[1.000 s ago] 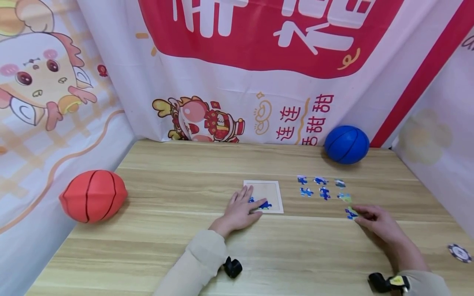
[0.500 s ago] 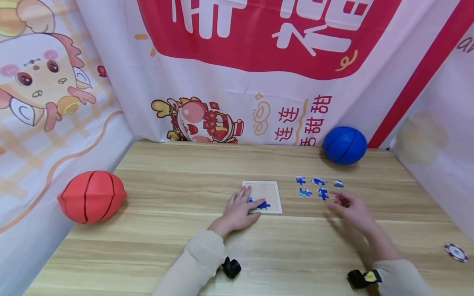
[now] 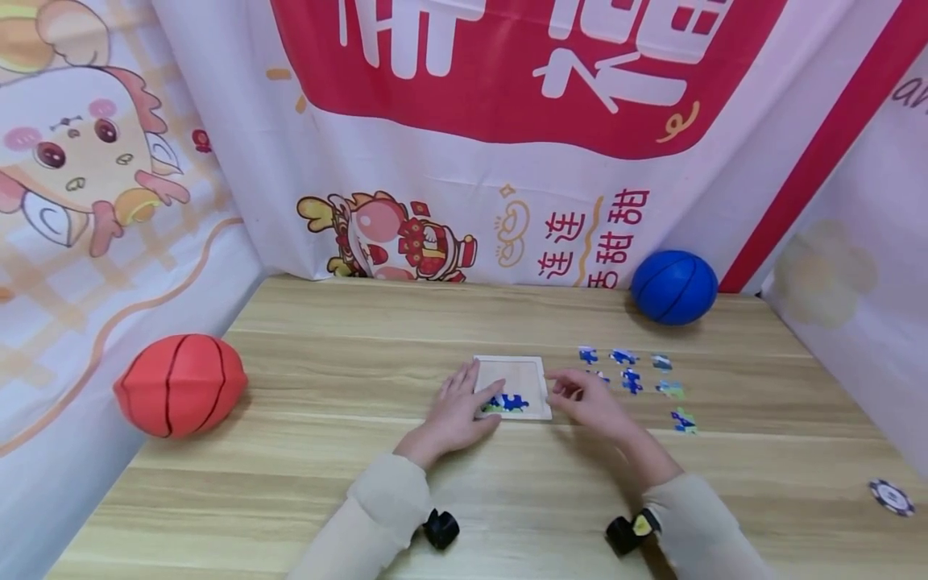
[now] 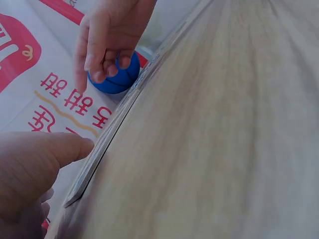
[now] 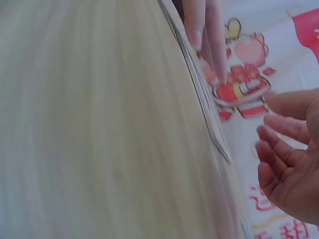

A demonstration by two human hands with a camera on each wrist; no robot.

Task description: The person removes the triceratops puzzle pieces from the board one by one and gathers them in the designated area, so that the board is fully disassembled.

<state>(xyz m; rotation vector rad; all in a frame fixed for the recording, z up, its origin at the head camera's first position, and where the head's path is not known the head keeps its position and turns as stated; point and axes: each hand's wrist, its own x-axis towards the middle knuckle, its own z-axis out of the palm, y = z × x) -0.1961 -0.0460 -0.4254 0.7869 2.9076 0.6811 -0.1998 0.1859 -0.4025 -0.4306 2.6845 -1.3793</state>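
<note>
A shallow square puzzle tray [image 3: 525,379] lies on the table, with a few joined blue and green jigsaw pieces [image 3: 513,402] along its near side. My left hand [image 3: 457,411] rests on the tray's left part, fingers extended, covering that corner. At the tray's right edge hovers my right hand [image 3: 590,400], fingers loosely bent. The right wrist view shows a gap between the thumb and fingers of the right hand [image 5: 294,154], with nothing visible in it. Several loose jigsaw pieces [image 3: 631,380] lie to the right; the right hand partly hides one.
A red ball [image 3: 181,387] sits at the table's left edge and a blue ball [image 3: 674,287] at the back right. A poker chip [image 3: 892,497] lies near the right edge. Printed cloth [image 3: 435,161] hangs behind the wooden table [image 3: 326,362].
My right hand has moved left from the loose pieces to the tray's right edge. My left hand has shifted slightly left, uncovering more of the joined pieces.
</note>
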